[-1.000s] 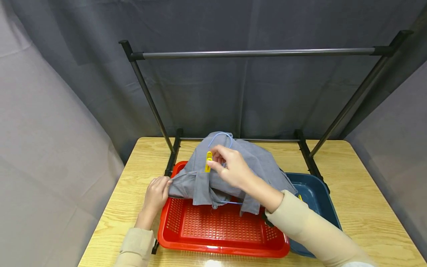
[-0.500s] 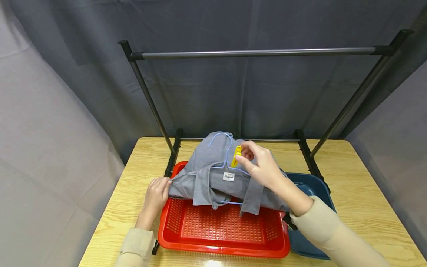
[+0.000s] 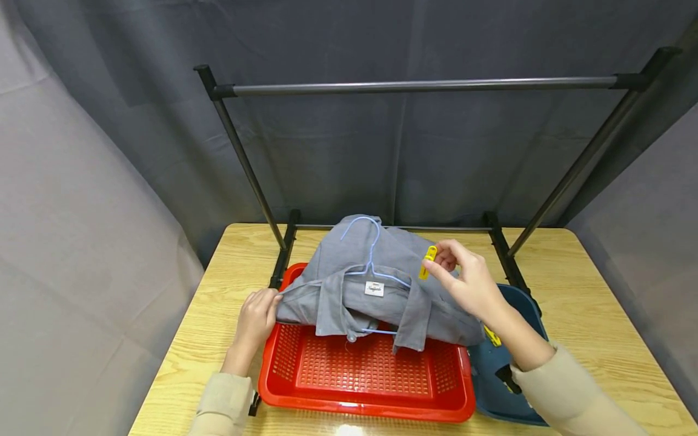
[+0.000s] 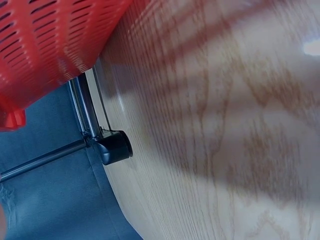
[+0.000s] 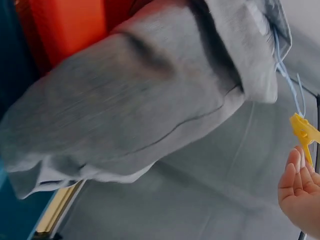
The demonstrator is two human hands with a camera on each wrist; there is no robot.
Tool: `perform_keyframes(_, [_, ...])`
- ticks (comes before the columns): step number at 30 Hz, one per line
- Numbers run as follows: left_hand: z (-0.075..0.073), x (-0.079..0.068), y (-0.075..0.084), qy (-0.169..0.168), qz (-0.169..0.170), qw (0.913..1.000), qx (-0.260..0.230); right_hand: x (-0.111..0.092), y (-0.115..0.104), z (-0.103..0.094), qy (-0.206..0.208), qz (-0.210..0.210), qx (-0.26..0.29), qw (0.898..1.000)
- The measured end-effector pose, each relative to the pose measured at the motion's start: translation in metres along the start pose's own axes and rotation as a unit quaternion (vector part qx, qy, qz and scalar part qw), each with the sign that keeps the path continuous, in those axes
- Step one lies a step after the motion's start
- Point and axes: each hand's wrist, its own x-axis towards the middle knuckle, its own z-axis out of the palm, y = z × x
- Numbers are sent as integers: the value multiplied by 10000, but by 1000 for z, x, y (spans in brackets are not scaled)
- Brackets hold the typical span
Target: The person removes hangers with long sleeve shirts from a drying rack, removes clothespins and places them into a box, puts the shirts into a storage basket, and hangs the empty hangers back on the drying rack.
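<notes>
A grey shirt on a blue wire hanger lies over the back of a red basket, its white collar label showing. My left hand grips the shirt's left shoulder at the basket's rim; the left wrist view shows only a sliver of that hand. Between thumb and fingers, my right hand pinches a yellow clothespin above the shirt's right shoulder. The right wrist view shows the clothespin pointing up from the fingertips beside the grey sleeve.
Behind the basket stands a rack with a metal bar and black posts. To the right, partly under my right arm, a dark blue tray holds another yellow clothespin and a black object. Grey curtains surround the wooden table.
My right hand has moved right with the clothespin, from over the collar to over the right shoulder, uncovering the label and hanger. My left hand has stayed at the left shoulder.
</notes>
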Motion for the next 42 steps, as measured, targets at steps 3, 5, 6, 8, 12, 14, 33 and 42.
perform_keyframes(3, [0, 0, 0, 33, 33, 10000, -17, -4, 8, -5, 162, 122, -2, 9998])
perform_keyframes(5, [0, 0, 1, 40, 37, 10000, -21, -7, 14, -8, 281, 184, 20, 9994])
perform_keyframes(6, [0, 0, 1, 49, 43, 10000, -15, -9, 17, -10, 339, 203, 17, 9992])
perform_keyframes(8, [0, 0, 1, 58, 39, 10000, -16, -12, 23, -13, 445, 248, -4, 9987])
perform_keyframes(12, [0, 0, 1, 53, 15, 10000, -10, -18, 34, -22, 578, 407, -60, 9975])
perform_keyframes(14, [0, 0, 1, 42, 13, 10000, -7, -22, 39, -26, 572, 552, -77, 9968])
perform_keyframes(33, [-1, 0, 2, 8, -17, 10000, -53, -72, 92, -36, 128, 1957, -813, 9772])
perform_keyframes(42, [-1, 0, 2, 32, -6, 10000, -67, -94, 114, -29, -714, 2349, -1168, 9623])
